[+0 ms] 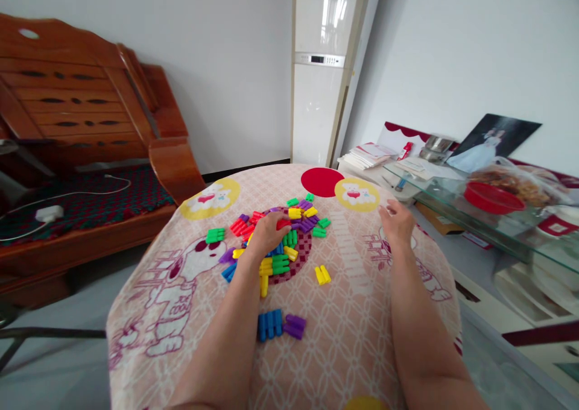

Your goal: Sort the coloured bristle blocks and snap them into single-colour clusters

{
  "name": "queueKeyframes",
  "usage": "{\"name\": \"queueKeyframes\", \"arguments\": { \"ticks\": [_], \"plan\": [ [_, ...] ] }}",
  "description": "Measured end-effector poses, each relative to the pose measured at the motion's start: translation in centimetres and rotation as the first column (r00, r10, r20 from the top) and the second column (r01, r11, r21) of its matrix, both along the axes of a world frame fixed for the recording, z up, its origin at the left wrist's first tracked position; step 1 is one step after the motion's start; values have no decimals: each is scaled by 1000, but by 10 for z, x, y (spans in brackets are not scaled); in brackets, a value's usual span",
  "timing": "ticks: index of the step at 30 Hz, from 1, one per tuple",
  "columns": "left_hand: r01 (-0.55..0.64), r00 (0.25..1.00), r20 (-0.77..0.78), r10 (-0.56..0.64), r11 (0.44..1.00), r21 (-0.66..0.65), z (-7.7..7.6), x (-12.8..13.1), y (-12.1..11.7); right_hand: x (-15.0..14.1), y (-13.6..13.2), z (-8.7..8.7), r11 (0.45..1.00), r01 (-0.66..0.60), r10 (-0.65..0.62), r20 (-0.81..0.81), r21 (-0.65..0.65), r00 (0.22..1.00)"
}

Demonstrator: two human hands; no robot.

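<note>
Over the heap of colourful plastic building blocks on the table, my left hand (268, 234) reaches in with its fingers closed on a red building block (283, 223). Its fingertips are partly hidden. Green blocks (280, 264) and yellow blocks (266, 266) lie just below that hand, with purple blocks (309, 223) to its right. My right hand (398, 220) hovers near the table's right side, fingers loosely bent and apart, with nothing seen in it. A single yellow block (322, 275) sits between my arms. Closer to me, a blue block (270, 325) lies beside a purple block (295, 326).
A patterned cloth covers the round table (344, 350). To the left stands a wooden bench (90, 108). On the right, a glass-topped cabinet (434, 193) bears a red bowl (493, 198), papers (368, 155) and a photo (495, 138). A tall white appliance (316, 108) stands behind.
</note>
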State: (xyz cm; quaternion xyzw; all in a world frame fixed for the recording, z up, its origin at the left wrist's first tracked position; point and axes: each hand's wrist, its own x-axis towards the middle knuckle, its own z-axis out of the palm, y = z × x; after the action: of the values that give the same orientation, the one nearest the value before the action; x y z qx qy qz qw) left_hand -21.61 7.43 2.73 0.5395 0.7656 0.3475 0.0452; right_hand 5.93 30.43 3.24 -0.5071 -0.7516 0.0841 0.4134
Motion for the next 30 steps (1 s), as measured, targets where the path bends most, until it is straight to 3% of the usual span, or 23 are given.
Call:
{"name": "queueKeyframes", "arguments": {
  "ticks": [3, 7, 9, 11, 13, 17, 20, 22, 24, 27, 30],
  "plan": [
    [-55, 998, 4, 55, 998, 9, 10, -2, -5, -30, -24, 7, 977, -204, 202, -37, -59, 979],
    [-241, 970, -21, 241, 970, 19, 12, -30, -24, -60, -50, -5, 888, -423, 439, 58, -181, 897],
    [-424, 905, -23, 424, 906, 9, 4, -53, -41, -65, -55, -14, 853, -462, 500, 124, -243, 857],
    [-595, 803, -9, 595, 802, -44, -8, -76, -59, -67, -55, -22, 835, -470, 524, 151, -288, 838],
    [-666, 742, 6, 670, 738, -113, -21, -93, -73, -66, -52, -26, 826, -466, 524, 124, -317, 843],
    [-617, 778, -9, 628, 762, -197, -29, -100, -80, -64, -48, -29, 819, -453, 502, 58, -352, 863],
    [-587, 786, 94, 611, 785, -199, -12, -86, -70, -65, -48, -29, 805, -478, 512, 5, -352, 859],
    [-545, 797, 244, 553, 832, -106, 4, -72, -60, -67, -50, -27, 785, -502, 524, -45, -362, 851],
    [-476, 805, 421, 419, 879, 35, 17, -56, -47, -69, -54, -22, 751, -529, 531, -113, -395, 839],
    [-325, 821, 542, 178, 927, 187, 27, -25, -22, -71, -63, -10, 643, -606, 558, -255, -468, 790],
    [-176, 870, 489, 54, 963, 206, 27, 12, 3, -75, -74, 0, 483, -715, 623, -376, -505, 686]
  ]
}}
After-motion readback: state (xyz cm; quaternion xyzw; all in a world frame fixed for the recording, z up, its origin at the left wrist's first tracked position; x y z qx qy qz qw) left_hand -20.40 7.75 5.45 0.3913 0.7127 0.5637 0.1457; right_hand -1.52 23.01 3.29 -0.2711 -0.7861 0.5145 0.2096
